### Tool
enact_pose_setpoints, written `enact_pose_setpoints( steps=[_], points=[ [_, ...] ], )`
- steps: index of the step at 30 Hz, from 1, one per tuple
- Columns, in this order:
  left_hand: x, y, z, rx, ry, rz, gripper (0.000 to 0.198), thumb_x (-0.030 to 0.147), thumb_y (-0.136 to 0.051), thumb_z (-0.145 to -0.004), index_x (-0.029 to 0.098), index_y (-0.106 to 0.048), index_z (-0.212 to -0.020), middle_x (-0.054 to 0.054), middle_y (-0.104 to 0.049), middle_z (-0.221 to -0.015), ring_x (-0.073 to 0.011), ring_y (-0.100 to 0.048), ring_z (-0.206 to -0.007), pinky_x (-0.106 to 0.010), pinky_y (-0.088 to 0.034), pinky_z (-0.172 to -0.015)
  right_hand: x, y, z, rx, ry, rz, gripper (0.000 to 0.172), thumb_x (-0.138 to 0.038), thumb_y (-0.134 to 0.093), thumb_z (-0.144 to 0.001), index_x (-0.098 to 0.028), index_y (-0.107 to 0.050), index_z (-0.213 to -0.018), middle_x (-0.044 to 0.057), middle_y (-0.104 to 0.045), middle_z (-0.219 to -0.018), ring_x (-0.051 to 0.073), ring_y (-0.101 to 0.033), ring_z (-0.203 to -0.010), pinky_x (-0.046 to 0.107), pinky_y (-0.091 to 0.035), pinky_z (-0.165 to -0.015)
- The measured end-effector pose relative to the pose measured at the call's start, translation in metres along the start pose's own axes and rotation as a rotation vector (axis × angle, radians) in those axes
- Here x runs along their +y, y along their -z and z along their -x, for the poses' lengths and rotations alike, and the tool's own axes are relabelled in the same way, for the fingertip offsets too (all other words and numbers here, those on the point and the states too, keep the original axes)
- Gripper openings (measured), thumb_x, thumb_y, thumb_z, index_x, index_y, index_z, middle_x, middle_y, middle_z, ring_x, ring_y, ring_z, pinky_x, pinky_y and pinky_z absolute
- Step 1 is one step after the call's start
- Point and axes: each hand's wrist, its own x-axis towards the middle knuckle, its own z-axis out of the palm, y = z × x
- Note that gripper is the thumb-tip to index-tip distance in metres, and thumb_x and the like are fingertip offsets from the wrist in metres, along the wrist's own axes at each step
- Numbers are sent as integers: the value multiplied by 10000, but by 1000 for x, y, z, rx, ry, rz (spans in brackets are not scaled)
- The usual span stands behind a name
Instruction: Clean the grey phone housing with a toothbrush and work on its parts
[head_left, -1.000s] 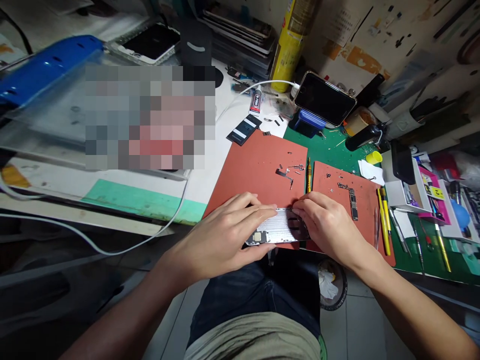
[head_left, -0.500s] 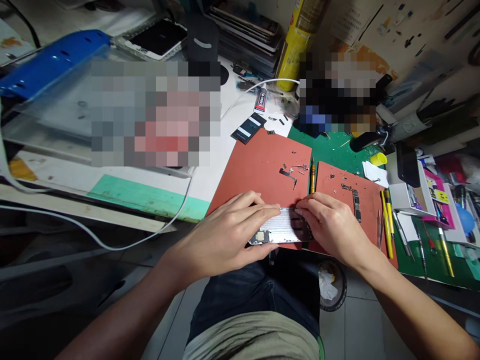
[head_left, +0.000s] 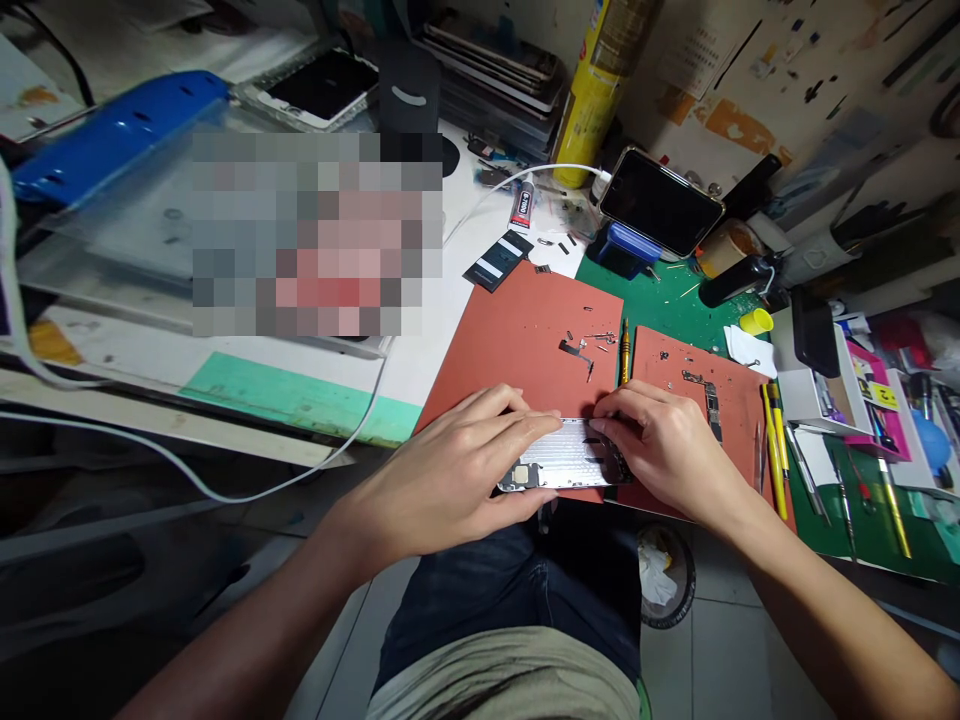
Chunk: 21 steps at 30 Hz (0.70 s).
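Observation:
A silver phone housing [head_left: 559, 462] with its inside face up lies at the front edge of the red mat. My left hand [head_left: 469, 455] is closed around its left part, fingers along the far edge and thumb along the near one. Over the right end of the housing, my right hand [head_left: 660, 440] has thumb and forefinger pinched together at the far edge. Whatever is between those fingertips is too small or hidden to make out. A dark speaker part [head_left: 523, 475] shows inside the housing near my left hand.
On the red mat [head_left: 517, 340] lie small phone parts [head_left: 581, 352] and a gold screwdriver [head_left: 625, 350]. A logic board [head_left: 712, 405] and yellow tweezers [head_left: 772, 440] are to the right. A phone [head_left: 661, 205] leans on a blue stand behind, and a glue tube [head_left: 522, 202] lies further left.
My right hand has shifted slightly, its fingers more bent in a pinch, and a little more of the housing's right end shows. My left hand keeps its hold.

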Motion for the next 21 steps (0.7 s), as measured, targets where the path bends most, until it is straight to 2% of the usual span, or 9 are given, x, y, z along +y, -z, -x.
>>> enact_pose_setpoints(
  steps=[7,13,21],
  points=[
    [1,0,-1,5,-11,-10,525,297,-769,-999,162,-578,-1469,-129,-691,-1265,-302,-640,-1237,-483,-607,-1014,3,3,1,-2,-8,-38,197,-167,-576,-1035,-210,-763,-990,65,-779,-995,185,-737,-842,307,-567,-744],
    [0,0,0,1,-7,-11,528,302,-756,-1008,163,-567,-1480,-131,-689,-1272,-307,-634,-1253,-500,-601,-1036,8,-4,11,53,72,73,291,-199,-492,-1091,-185,-774,-1166,110,-775,-1123,214,-755,-928,372,-624,-812],
    [0,1,-1,-2,-8,-21,526,306,-751,-1013,161,-561,-1481,-134,-689,-1264,-310,-639,-1248,-495,-600,-1034,4,-2,13,38,185,138,268,-153,-479,-1094,-157,-736,-1170,127,-764,-1139,206,-739,-957,353,-627,-802]
  ],
)
